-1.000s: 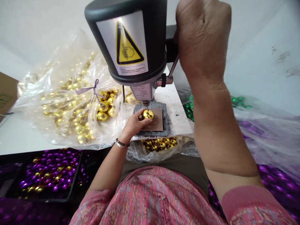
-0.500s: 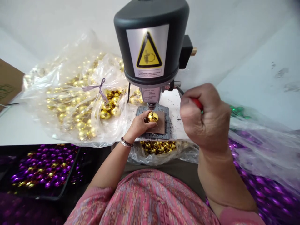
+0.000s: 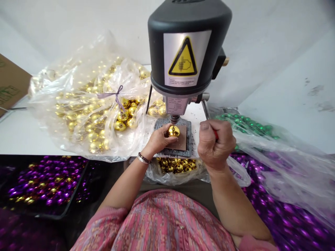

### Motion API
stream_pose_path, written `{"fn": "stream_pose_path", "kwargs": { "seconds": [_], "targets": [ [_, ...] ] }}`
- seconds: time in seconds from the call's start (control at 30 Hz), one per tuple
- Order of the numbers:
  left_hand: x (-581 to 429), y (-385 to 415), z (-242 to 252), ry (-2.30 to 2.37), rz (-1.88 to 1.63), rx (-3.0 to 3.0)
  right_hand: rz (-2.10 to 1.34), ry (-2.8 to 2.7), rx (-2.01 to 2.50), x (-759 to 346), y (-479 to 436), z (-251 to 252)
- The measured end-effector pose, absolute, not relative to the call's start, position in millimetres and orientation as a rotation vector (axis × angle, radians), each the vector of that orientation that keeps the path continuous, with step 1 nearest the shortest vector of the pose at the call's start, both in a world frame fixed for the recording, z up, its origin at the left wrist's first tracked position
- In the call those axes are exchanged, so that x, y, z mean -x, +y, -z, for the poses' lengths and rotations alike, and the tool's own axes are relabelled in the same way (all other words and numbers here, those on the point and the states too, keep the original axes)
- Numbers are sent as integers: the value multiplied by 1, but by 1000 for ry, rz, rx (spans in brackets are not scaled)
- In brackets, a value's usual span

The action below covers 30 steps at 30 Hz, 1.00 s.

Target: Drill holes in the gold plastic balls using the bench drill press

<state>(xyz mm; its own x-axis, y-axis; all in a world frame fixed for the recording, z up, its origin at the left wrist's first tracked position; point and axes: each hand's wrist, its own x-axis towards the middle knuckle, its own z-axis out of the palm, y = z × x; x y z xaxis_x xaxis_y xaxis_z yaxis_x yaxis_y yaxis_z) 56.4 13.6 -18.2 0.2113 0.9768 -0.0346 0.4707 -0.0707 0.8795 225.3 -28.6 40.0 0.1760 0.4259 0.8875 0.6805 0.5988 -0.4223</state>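
My left hand (image 3: 160, 140) pinches a shiny gold ball (image 3: 174, 131) between thumb and fingers, on a brown board (image 3: 182, 143) over the grey base plate (image 3: 188, 153) of a drill press. Right above the ball is the chuck (image 3: 174, 119) of the black-headed drill press (image 3: 154, 45); whether the bit enters the ball is too small to tell. My right hand (image 3: 216, 143) is closed in a fist around the red-gripped lever handle (image 3: 216, 134) of the press, to the right of the plate.
Left on the white table (image 3: 52, 146) lies a tied clear bag (image 3: 86, 115) of gold balls. An open bag of gold balls (image 3: 178, 165) sits below the table edge. Purple balls fill a black crate (image 3: 49, 181) and lie at right (image 3: 282, 216), near green balls (image 3: 243, 123).
My right hand has come down with the lever handle. The left hand still holds the gold ball on the board. The view has shifted slightly, showing more green balls.
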Motion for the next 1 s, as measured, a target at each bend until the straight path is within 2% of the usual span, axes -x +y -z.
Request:
{"fn": "stream_pose_path", "kwargs": {
  "seconds": [0.3,0.4,0.63,0.83,1.0],
  "targets": [
    [-54,14,26,1358,-790,-1696,237,-1453,873,-226,-16,-6],
    [-55,16,28,1360,-741,-1725,231,-1432,922,-226,-20,-22],
    [-38,-3,25,1374,-774,-1803,160,-1363,1162,-226,-27,-94],
    [1,-45,17,1056,-384,-2068,82,-1296,1195,-225,-25,-88],
    [28,-46,18,1196,-464,-2001,73,-1285,1222,-226,-27,-82]
  ]
}}
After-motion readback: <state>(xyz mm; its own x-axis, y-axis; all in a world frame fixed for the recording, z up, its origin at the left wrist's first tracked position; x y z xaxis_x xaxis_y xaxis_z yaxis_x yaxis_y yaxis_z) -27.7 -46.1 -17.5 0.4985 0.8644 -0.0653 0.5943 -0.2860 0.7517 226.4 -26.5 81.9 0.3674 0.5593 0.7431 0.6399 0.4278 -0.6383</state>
